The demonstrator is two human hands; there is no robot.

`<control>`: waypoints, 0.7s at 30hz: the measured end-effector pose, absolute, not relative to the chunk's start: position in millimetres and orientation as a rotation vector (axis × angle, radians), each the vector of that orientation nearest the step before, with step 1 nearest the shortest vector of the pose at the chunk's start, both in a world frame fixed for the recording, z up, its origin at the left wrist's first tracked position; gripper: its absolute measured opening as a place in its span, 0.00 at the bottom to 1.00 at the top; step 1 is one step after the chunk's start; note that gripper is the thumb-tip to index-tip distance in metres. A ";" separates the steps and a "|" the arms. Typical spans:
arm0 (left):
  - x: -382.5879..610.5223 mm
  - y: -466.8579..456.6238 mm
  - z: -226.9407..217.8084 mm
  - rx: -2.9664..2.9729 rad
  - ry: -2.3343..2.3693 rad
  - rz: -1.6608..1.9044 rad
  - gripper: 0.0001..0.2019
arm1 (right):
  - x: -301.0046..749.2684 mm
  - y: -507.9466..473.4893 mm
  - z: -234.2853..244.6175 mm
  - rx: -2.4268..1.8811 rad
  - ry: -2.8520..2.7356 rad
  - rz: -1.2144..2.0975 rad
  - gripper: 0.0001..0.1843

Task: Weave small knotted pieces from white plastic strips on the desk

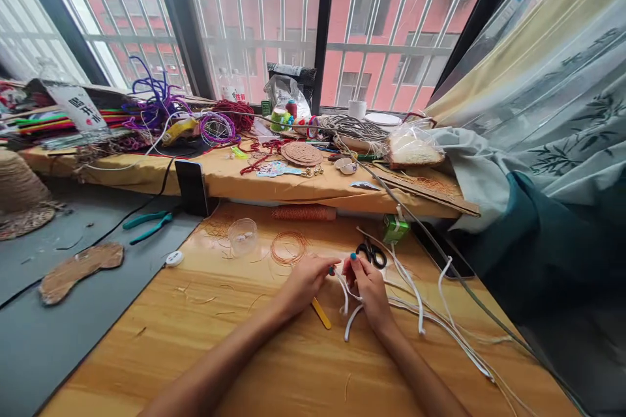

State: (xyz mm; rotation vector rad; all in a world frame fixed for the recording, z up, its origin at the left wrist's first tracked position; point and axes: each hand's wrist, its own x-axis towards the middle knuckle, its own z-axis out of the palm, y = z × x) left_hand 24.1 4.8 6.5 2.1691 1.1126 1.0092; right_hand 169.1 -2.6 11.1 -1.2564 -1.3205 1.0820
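Observation:
My left hand (307,283) is closed in a pinch on a white cord (343,296) over the wooden table. Close beside it, my right hand (370,290) also has thumb and fingers pressed together on the white cord, whose ends hang below the fingers. The exact grip is partly hidden. A yellow flat stick (321,314) pokes out from under my left hand. Black-handled scissors (372,253) lie just beyond my right hand. More white cords (440,316) trail across the table to the right.
A coil of orange cord (288,247), a clear plastic cup (242,236) and a small green box (395,228) stand behind my hands. Teal pliers (149,225) and a brown sole-shaped piece (81,272) lie left. The ledge (235,179) is crowded with craft materials.

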 end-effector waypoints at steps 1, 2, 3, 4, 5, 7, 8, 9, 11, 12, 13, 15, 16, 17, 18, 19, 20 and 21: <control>24.3 4.9 6.3 2.186 1.095 0.985 0.15 | 168.7 -2.3 11.1 -1.249 -1.311 1.069 0.21; 24.6 4.7 6.2 2.203 1.078 0.960 0.16 | 168.3 -2.0 11.2 -1.240 -1.300 1.051 0.21; 24.8 4.4 6.2 2.218 1.065 0.939 0.17 | 168.0 -1.6 11.1 -1.232 -1.289 1.048 0.20; 25.1 4.0 6.3 2.225 1.060 0.928 0.17 | 167.8 -1.3 11.0 -1.227 -1.277 1.058 0.20; 25.3 3.5 6.2 2.219 1.065 0.929 0.17 | 167.6 -1.0 10.9 -1.226 -1.266 1.078 0.21; 25.7 2.6 6.0 2.166 1.100 0.962 0.16 | 167.2 -0.6 10.9 -1.224 -1.257 1.100 0.21; 25.9 2.3 5.9 2.125 1.125 0.984 0.15 | 167.0 -0.6 11.0 -1.225 -1.260 1.094 0.21; 26.0 2.2 5.9 2.082 1.154 1.005 0.14 | 166.8 -0.8 11.2 -1.227 -1.265 1.080 0.21; 26.2 2.2 6.1 2.033 1.200 1.032 0.11 | 166.4 -1.5 11.6 -1.238 -1.279 1.043 0.21; 26.2 2.3 6.3 2.044 1.213 1.034 0.10 | 166.4 -2.0 11.8 -1.246 -1.282 1.025 0.21; 26.3 2.5 6.4 2.079 1.220 1.025 0.09 | 166.3 -2.5 12.0 -1.255 -1.288 1.009 0.21; 26.3 3.0 6.1 2.182 1.230 0.988 0.09 | 166.6 -3.1 12.2 -1.269 -1.306 0.978 0.21; 26.4 3.3 5.5 2.232 1.237 0.964 0.09 | 166.7 -3.2 12.2 -1.274 -1.316 0.969 0.21; 26.6 3.6 4.7 2.273 1.247 0.944 0.09 | 166.9 -3.1 12.0 -1.277 -1.323 0.965 0.21; 26.8 3.9 3.8 2.304 1.258 0.931 0.09 | 167.1 -2.9 11.7 -1.278 -1.327 0.967 0.21; 27.1 4.1 2.9 2.330 1.268 0.925 0.09 | 167.2 -2.5 11.3 -1.279 -1.331 0.973 0.21; 27.4 4.3 2.1 2.354 1.275 0.921 0.09 | 167.4 -2.2 10.9 -1.278 -1.335 0.982 0.22; 27.8 4.5 1.5 2.380 1.277 0.914 0.09 | 167.5 -1.9 10.5 -1.277 -1.338 0.993 0.22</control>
